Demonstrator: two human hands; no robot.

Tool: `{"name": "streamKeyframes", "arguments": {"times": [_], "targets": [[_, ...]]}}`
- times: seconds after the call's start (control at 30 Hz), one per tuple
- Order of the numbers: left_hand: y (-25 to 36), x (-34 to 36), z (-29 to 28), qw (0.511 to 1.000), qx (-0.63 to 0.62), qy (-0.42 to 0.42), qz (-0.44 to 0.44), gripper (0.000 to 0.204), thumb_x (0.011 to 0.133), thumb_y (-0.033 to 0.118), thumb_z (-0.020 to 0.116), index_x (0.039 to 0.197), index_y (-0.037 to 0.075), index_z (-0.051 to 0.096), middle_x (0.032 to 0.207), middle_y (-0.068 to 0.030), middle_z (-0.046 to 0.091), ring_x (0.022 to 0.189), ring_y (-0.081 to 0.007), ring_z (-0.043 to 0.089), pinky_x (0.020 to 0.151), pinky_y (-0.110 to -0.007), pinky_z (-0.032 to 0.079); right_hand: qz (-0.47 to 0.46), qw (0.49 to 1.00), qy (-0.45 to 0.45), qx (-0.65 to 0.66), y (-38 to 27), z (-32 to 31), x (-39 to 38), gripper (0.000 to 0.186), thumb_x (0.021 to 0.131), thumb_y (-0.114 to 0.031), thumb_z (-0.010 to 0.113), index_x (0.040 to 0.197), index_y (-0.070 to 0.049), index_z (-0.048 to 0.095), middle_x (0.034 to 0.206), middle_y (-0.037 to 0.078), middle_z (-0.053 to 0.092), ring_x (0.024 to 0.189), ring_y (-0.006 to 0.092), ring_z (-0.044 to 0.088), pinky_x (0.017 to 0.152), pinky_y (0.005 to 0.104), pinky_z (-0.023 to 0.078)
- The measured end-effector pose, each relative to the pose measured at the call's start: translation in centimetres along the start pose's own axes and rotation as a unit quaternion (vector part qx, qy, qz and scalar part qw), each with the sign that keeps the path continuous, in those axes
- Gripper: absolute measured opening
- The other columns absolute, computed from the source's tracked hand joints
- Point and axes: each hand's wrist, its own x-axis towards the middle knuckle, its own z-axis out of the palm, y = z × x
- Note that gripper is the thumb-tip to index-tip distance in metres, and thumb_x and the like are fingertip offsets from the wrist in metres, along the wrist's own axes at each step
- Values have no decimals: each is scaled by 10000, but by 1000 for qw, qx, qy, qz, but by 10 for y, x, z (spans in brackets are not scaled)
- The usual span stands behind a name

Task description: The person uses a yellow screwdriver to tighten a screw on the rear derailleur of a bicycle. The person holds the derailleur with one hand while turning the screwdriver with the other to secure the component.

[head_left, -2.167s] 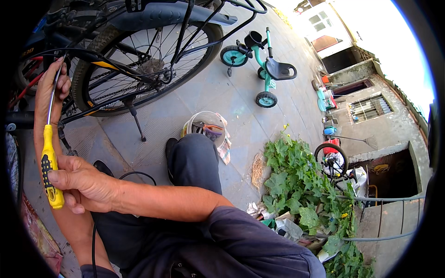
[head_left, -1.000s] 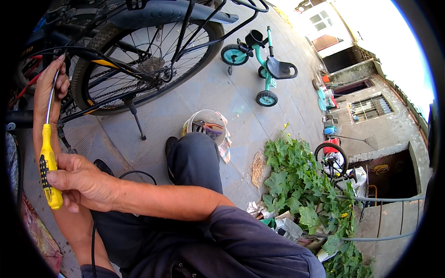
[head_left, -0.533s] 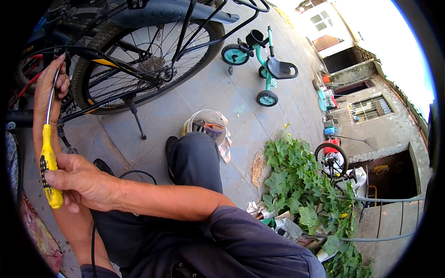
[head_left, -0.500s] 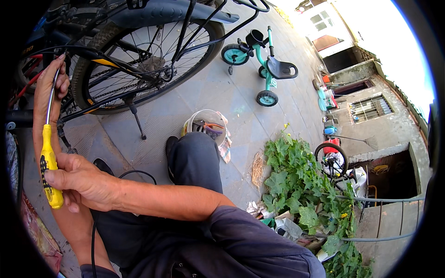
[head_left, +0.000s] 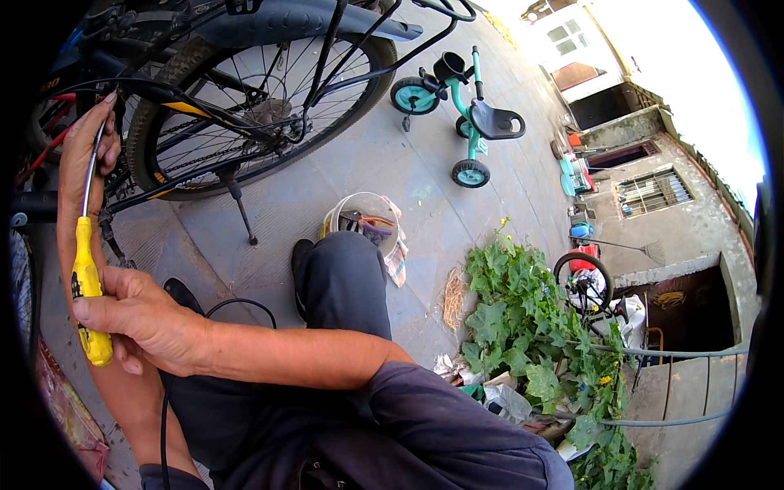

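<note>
My right hand (head_left: 151, 318) is closed round the yellow handle of a screwdriver (head_left: 86, 269), thumb along its side. The steel shaft points up past my left hand (head_left: 86, 143), its tip among the dark parts of a bicycle (head_left: 261, 114). That left hand is raised beside the bicycle's frame, fingers curled close to the shaft and one fingertip up by the tip. What it grips there is hidden. The spoked rear wheel and a lowered kickstand (head_left: 237, 200) are just right of the hands.
A clear bucket (head_left: 395, 233) of tools stands by my knee, a cloth beside it. Farther off is a turquoise child's tricycle (head_left: 469, 114). Leafy green plants (head_left: 523, 327) grow at the right, before a grey wall (head_left: 653, 192). A black cable (head_left: 245, 304) lies near my foot.
The screwdriver handle has turned slightly in my right hand, so less of its dark grip patch shows. My left hand stays almost in place.
</note>
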Motion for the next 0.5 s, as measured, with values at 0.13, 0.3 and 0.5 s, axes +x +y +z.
{"name": "streamKeyframes", "arguments": {"times": [0.13, 0.3, 0.5], "targets": [[-3, 2, 0, 1000, -10, 9, 5, 277, 903, 347, 550, 786, 101, 503, 495, 67, 316, 415, -14, 322, 372, -158, 198, 12, 996, -46, 81, 4, -6, 4, 304, 886, -324, 574, 966, -50, 468, 775, 93, 610, 446, 101, 548, 362, 215, 461], [3, -2, 3, 999, -37, 6, -7, 277, 897, 347, 559, 769, 110, 491, 493, 66, 323, 413, -18, 337, 369, -158, 201, 73, 977, -91, 178, -1, -11, 6, 347, 914, -376, 506, 1081, -75, 465, 872, 138, 628, 498, 124, 591, 388, 249, 493], [4, -2, 5, 998, -52, -14, -19, 300, 879, 359, 581, 739, 113, 481, 487, 68, 326, 414, -21, 339, 375, -157, 204, 78, 968, -125, 204, 2, -17, 7, 376, 914, -285, 515, 1171, -25, 426, 929, 207, 615, 496, 146, 611, 377, 264, 508]]}}
